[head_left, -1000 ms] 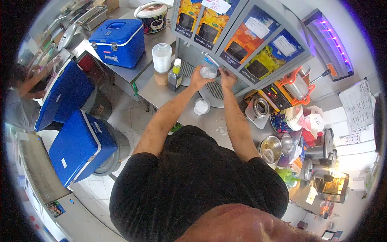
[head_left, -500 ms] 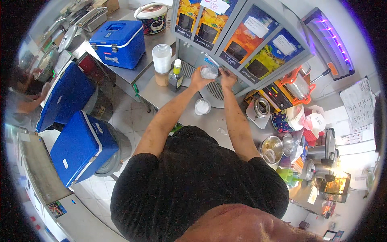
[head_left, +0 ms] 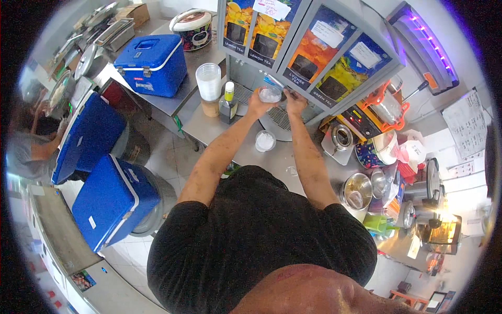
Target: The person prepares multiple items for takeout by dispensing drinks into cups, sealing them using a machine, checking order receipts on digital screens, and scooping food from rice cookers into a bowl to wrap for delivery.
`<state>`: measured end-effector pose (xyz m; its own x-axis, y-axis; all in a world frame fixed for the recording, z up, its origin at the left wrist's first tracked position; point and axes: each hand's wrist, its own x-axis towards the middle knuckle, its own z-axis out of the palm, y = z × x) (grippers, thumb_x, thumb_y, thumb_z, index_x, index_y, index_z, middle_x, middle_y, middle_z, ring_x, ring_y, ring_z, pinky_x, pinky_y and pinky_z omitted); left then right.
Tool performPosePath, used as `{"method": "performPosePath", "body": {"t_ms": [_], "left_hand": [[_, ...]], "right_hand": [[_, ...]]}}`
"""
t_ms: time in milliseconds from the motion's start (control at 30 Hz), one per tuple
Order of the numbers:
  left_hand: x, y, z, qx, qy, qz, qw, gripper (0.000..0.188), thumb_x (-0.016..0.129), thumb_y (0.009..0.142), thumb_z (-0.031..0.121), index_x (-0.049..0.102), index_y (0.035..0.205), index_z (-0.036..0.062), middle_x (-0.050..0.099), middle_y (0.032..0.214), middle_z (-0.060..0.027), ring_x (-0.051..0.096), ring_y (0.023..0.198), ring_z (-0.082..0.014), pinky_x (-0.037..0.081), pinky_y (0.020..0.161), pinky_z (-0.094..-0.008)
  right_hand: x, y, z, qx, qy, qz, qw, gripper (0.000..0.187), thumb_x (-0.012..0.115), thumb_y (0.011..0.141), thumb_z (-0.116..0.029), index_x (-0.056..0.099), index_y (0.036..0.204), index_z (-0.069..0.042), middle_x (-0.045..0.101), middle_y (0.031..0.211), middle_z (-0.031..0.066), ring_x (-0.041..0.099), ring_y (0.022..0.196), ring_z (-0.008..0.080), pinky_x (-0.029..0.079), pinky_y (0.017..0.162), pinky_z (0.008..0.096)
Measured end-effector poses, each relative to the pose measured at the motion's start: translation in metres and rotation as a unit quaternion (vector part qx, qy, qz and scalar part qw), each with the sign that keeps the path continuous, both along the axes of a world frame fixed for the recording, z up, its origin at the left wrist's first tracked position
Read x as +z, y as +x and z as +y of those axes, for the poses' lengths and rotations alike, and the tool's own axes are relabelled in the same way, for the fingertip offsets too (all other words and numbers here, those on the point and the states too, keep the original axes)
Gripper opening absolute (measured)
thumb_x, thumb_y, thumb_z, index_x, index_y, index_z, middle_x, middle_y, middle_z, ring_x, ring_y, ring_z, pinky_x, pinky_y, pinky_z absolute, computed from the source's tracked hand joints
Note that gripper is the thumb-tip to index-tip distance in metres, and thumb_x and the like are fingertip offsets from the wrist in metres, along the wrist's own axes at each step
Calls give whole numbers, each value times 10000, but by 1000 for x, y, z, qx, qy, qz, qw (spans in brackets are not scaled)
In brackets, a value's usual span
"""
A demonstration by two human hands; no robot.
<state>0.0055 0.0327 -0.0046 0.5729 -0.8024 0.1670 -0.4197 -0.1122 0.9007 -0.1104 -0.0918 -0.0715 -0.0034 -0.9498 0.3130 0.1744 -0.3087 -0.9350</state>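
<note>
My left hand (head_left: 257, 106) is closed around a clear plastic cup (head_left: 270, 94) with ice in it, lifted in front of the drink dispenser (head_left: 309, 62). Beside it, my right hand (head_left: 296, 104) reaches up to the underside of the dispenser with its fingers curled at a dark part; what they grip is hard to see. A second clear cup of ice (head_left: 265, 141) stands on the metal counter (head_left: 230, 144), between my forearms. To the left of my left hand are a dark bottle with a yellow-green neck (head_left: 228, 102) and a stack of clear cups (head_left: 209, 82).
A blue cooler box (head_left: 151, 65) and a patterned bucket (head_left: 191, 30) occupy the left table. Blue lids (head_left: 116, 203) tilt up over grey bins at left; a person's arm (head_left: 49, 146) shows behind. At right are a sealing machine (head_left: 361, 118) and a metal bowl (head_left: 357, 189).
The whole view has shifted slightly. Both hands stay at the dispenser, the cup of ice still in my left hand.
</note>
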Motion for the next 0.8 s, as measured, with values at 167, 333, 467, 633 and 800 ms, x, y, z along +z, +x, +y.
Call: {"method": "performPosePath", "body": {"t_ms": [167,333,467,633,800], "left_hand": [[4,-21,-1,13,10,30,999,914,964,475,313,571,1246,19,676,1167,-159,642,1112,-293,501,971,-388],[-22,-7,20,74,33,11,997,925,968,487,321,559,1257,9,665,1179,-156,640,1108,-285,498,965,-385],[-20,-21,18,96,-4,58,994,917,967,492,304,556,1251,-6,666,1167,-156,645,1095,-289,504,953,-381],[-21,-19,30,102,-15,72,992,878,954,568,238,523,1292,-9,650,1179,-180,633,1098,-293,507,936,-386],[-43,5,51,124,-68,119,983,874,957,568,245,520,1281,-8,649,1182,-180,634,1093,-303,510,933,-396]], "right_hand": [[-4,-20,-5,66,45,2,997,462,871,728,-113,648,1106,29,710,1059,106,671,911,191,541,783,345],[13,-1,21,81,57,80,992,350,847,755,-74,673,1043,25,730,980,102,685,855,165,560,749,309],[-4,-1,4,118,-33,37,992,286,841,767,-67,692,994,26,738,949,104,696,821,160,567,733,284],[-21,5,-5,121,-66,193,971,558,864,716,-312,641,1140,-26,708,1060,137,677,930,298,517,863,391],[3,29,26,240,13,177,954,521,852,716,-374,677,1075,-39,723,984,137,670,959,337,499,887,430]]}}
